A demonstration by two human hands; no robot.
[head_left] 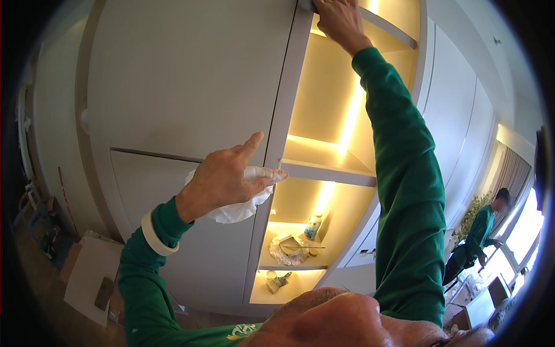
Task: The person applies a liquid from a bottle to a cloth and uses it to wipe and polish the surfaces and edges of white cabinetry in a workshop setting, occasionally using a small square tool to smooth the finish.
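Observation:
My left hand (pixel 222 179) is in front of the pale cabinet door (pixel 191 75), close to the shelf frame. Its index finger points out, while the other fingers hold a crumpled white wiping cloth (pixel 236 213). A pale ring like a roll of tape (pixel 155 236) sits round my left sleeve. Up at the top edge, my right hand (pixel 341 22) reaches to the upper part of the lit shelf unit (pixel 329 87). Its fingers are closed near a small dark grey object (pixel 307 5), mostly cut off by the picture edge, whose kind I cannot make out.
Lower shelves hold a small bottle (pixel 313 226), crumpled wrapping (pixel 287 250) and a rumpled greenish item (pixel 278 281). Cardboard (pixel 89 283) lies on the floor at left. Another person (pixel 478 231) in green stands by the window at far right, near boxes and plastic sheeting.

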